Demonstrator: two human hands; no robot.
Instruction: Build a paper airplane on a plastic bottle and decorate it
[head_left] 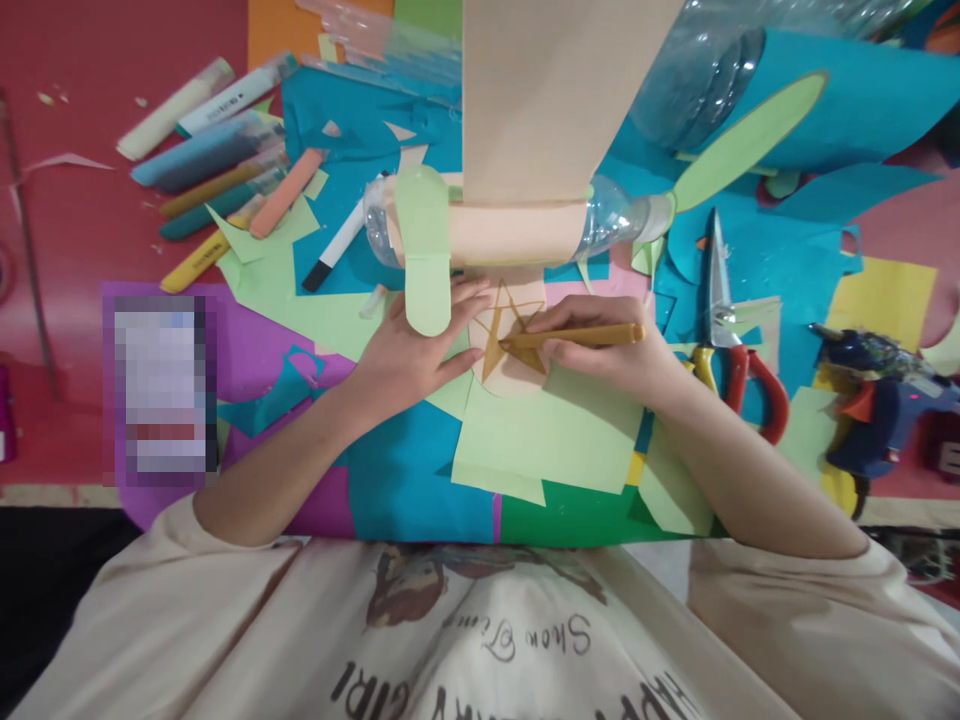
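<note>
My right hand grips a mustard-brown marker, its tip touching a star drawn on peach paper. Parts of the star are filled in brown, others only outlined. Fingers spread, my left hand lies flat at the left edge of that paper. Just beyond both hands is a plastic bottle wrapped in peach paper, shaped like an airplane. A wide peach strip extends away from it. Pale green rounded pieces, a tail piece and a blade, sit at its two ends.
Several markers lie at the upper left, above a blurred phone-like rectangle. To the right are scissors with red and yellow handles and a blue glue gun. Coloured paper scraps cover the table. Another bottle lies at the back right.
</note>
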